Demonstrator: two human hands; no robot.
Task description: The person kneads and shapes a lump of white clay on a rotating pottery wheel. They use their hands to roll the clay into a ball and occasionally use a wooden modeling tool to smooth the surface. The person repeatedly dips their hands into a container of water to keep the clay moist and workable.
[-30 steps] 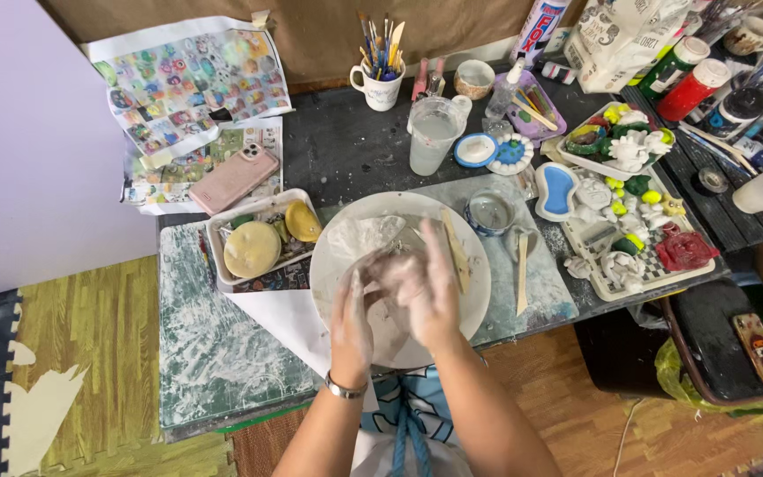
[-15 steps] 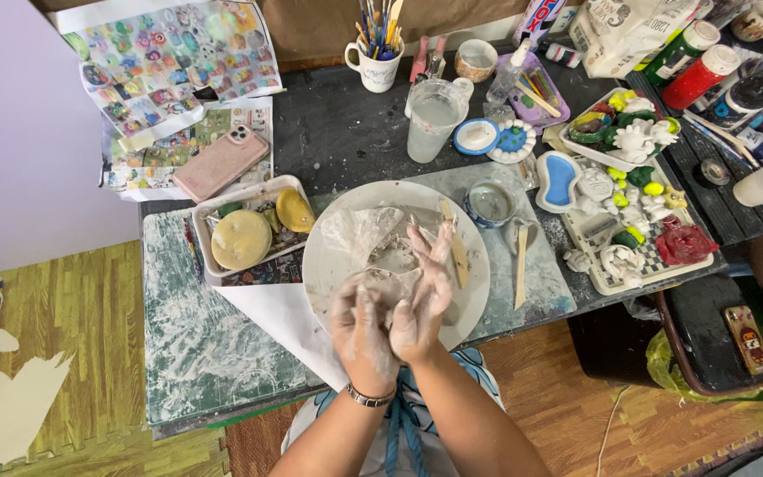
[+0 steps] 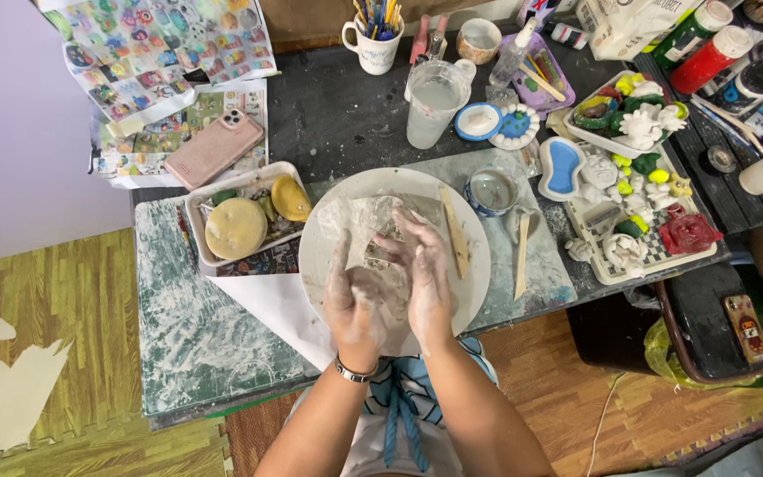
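Pressing clay [image 3: 388,284] between left hand [image 3: 355,309] and right hand [image 3: 423,274], both cupped around it | above round board [image 3: 328,208], catching crumbs | wooden tool [image 3: 457,232] beside.

Mat [image 3: 187,327] left open — tray [image 3: 200,208], cup [image 3: 492,192] block.

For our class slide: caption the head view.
Clay-dusted hands, left and right, press together over a round white board.
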